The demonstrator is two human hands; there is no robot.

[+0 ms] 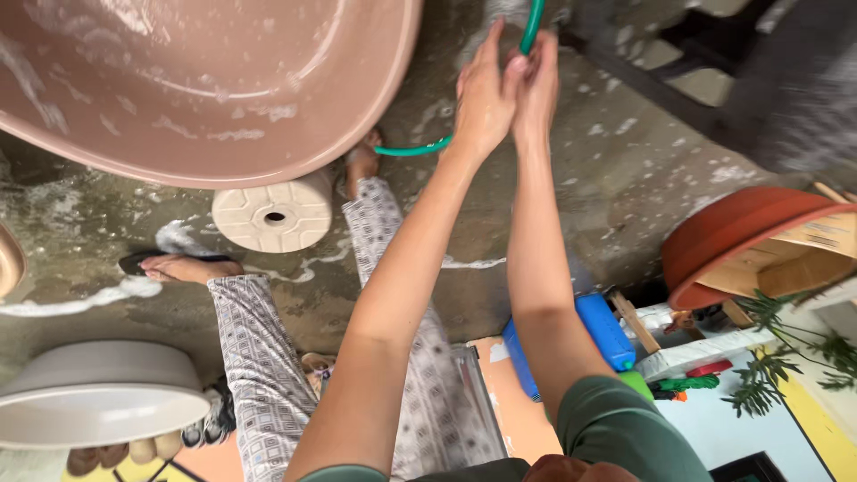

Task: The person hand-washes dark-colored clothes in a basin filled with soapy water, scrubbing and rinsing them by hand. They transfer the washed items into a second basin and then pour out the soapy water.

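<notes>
Figure: both hands at a hose, seen from the head camera. I read my left hand (483,98) as closed, fingers wrapped about the thin green flexible hose (532,25) near the top edge of the view; my right hand (536,85) presses against it from the other side, fingertips pinched on the same stretch of hose. Whether water runs from the hose I cannot tell, since its end lies hidden behind the hands. The hose loops down and left across the wet grey concrete floor (616,170), passing near a foot. Further left stands a large pinkish-brown plastic tub (268,143), its inner wall streaked with white suds; more foam trails over the floor. I judge the soaping largely done and the rinsing not yet evident. A cream round upturned plastic stool (272,214) sits beneath the tub's rim; a pale grey plastic basin (89,397) lies at lower left.
</notes>
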